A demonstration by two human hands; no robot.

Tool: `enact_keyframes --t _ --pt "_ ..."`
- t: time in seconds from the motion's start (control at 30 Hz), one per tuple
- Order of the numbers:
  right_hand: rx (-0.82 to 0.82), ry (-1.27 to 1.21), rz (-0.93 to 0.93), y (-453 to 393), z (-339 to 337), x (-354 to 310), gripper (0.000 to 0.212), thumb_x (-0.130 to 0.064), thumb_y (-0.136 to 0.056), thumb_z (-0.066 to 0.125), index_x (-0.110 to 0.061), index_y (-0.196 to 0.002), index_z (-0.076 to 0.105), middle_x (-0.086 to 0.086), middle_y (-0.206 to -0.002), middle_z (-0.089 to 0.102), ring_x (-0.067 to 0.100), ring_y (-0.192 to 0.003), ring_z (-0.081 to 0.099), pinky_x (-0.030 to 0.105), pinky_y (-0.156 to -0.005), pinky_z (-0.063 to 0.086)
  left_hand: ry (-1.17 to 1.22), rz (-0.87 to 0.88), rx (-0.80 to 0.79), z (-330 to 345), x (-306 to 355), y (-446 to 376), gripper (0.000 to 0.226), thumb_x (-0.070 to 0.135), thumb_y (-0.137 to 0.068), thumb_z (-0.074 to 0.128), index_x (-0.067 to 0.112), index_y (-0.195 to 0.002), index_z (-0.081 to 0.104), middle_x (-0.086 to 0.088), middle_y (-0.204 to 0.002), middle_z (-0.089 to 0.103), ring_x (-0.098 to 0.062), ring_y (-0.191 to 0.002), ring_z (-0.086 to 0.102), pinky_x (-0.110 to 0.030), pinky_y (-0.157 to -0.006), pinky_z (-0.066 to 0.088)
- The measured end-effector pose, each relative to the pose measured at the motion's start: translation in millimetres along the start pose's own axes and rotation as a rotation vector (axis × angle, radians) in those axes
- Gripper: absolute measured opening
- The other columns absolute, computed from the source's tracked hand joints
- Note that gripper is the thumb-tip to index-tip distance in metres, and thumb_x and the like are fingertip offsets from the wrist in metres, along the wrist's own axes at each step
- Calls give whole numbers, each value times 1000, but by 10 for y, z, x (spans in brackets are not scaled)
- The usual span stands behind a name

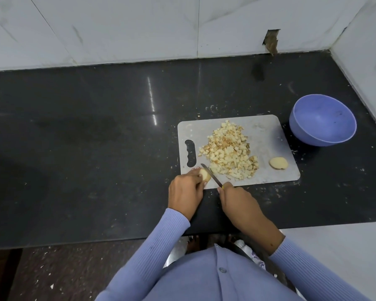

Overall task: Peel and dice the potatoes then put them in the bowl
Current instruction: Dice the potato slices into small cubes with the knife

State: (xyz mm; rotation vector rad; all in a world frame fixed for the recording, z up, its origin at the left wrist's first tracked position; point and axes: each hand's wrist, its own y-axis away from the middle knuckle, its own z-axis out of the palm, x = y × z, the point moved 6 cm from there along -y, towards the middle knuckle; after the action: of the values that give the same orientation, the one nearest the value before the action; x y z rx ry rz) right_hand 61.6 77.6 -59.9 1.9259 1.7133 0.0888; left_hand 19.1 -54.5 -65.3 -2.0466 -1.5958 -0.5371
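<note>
We stand at a dark tabletop (96,131) backed by pale marbled wall tiles (117,29), looking down over our lilac sleeves (161,246). A grey cutting board (267,140) lies ahead of us, its handle slot toward the left.

Our left hand (186,189) curls its fingers around a peeled potato piece (205,175), pinning it on the board's near left corner. Our right hand (237,198) grips the handle of a knife (211,175); the handle is almost wholly hidden inside the fist, with only a sliver of yellow showing. The blade slants up and to the left across the board's near edge, lying just beside the held piece on its right; we cannot tell whether the edge has entered the potato.

A heap of diced potato (229,151) fills the middle of the board, some cubes browned, and its near edge lies close to the blade. Another peeled potato piece (278,163) sits alone near the board's right edge, well apart from our hands.

The lilac bowl (322,120) stands on the tabletop just past the board's far right corner, with no potato showing inside it. Small pale scraps (278,192) speckle the tabletop around the board.
</note>
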Motion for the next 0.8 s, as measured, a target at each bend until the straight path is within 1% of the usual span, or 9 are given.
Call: enact_keyframes --t 0.1,0.23,0.33,0.4,0.5,0.57,0.63,0.7,0.8 --pt "-26 66 17 97 35 71 35 -34 -104 22 -8 -107 45 12 -101 61 31 -94 59 32 -65 35 -33 -6 26 -19 38 -6 10 7 -64 83 8 -62 73 -2 -103 72 -27 -59 68 -35 -51 57" --pt "-71 56 58 291 120 210 25 -35 -104 21 -16 -91 31 6 -86 55 28 -85 59 31 -63 34 -68 0 49 -34 65 5 11 8 -61 85 11 -62 74 -1 -101 72 -24 -50 65 -31 -46 54" --pt "-54 54 74 366 142 251 25 -36 -104 20 -17 -92 31 7 -90 60 27 -85 60 30 -63 35 -46 -4 56 -22 68 16 10 8 -63 84 11 -63 75 -1 -102 72 -23 -54 67 -28 -46 54" --pt "-27 44 72 332 131 230 27 -36 -104 21 -16 -94 36 8 -92 62 27 -84 60 30 -63 35 -26 13 71 -16 61 29 11 6 -63 84 11 -63 75 -3 -101 72 -21 -64 70 -30 -47 56" --pt "28 15 57 238 69 156 28 -35 -104 22 -15 -93 38 3 -81 52 25 -73 50 31 -62 33 22 34 85 -23 35 57 11 5 -64 84 11 -68 76 -4 -100 72 -19 -80 72 -34 -54 59" --pt "76 -19 41 215 11 133 28 -35 -103 24 -15 -89 38 -1 -74 46 21 -68 45 32 -62 33 62 40 93 -15 2 88 13 8 -68 84 10 -79 77 -6 -104 71 -19 -90 71 -36 -65 60" --pt "120 -58 20 220 -43 117 30 -35 -103 25 -15 -86 41 -3 -68 44 20 -66 46 32 -61 33 92 29 89 7 -40 120 18 9 -72 82 9 -89 77 -8 -112 69 -22 -101 67 -39 -79 58" --pt "125 -80 10 209 -65 81 32 -36 -103 25 -15 -85 43 -3 -68 44 20 -66 46 32 -61 33 91 30 95 25 -69 143 19 10 -73 81 8 -91 76 -10 -116 67 -26 -108 64 -41 -87 55" --pt "94 -83 -12 135 -21 -18 31 -36 -103 25 -15 -87 42 1 -75 49 21 -68 46 31 -62 32 75 23 106 34 -90 158 20 9 -73 81 8 -92 76 -11 -111 69 -28 -108 64 -43 -93 50"
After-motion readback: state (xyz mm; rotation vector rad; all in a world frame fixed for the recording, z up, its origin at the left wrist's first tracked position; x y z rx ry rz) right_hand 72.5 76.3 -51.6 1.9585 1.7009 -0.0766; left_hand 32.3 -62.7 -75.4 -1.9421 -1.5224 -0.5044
